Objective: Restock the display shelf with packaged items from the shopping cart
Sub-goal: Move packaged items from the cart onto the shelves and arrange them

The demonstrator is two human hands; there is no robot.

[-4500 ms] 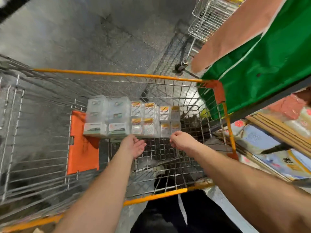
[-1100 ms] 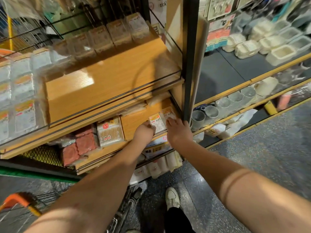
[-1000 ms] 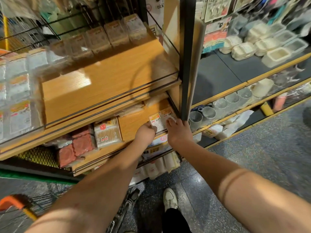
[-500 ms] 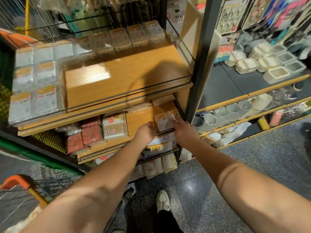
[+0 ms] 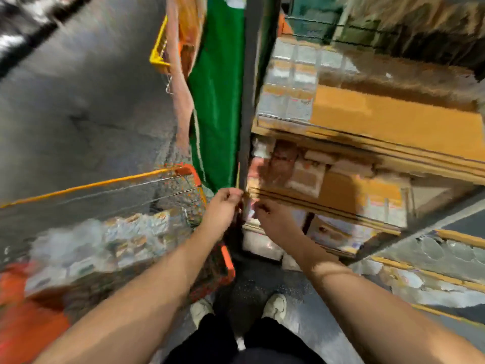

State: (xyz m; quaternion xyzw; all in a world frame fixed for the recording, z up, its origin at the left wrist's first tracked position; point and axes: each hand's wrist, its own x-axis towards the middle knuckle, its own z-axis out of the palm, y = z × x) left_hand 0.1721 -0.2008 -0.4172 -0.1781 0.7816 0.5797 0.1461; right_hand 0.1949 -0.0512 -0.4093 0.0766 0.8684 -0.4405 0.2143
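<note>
Left hand [image 5: 223, 206]: centre frame, beside the dark shelf post [image 5: 246, 101]; fingers curled, contents not discernible through blur.
Right hand [image 5: 273, 219]: just right of it, below the shelf [image 5: 393, 122] edge; fingers curled, grip not discernible.
Packs [image 5: 105, 240]: lower left, stacked in the cart [image 5: 191, 172].
Shelf stock: blurred packs, upper centre.

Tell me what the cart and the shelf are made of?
The cart looks like thin shiny metal wire, with orange rims that may be plastic. The shelf looks like light wood, or a wood-look board; blur hides any grain, so I cannot be sure.
</note>
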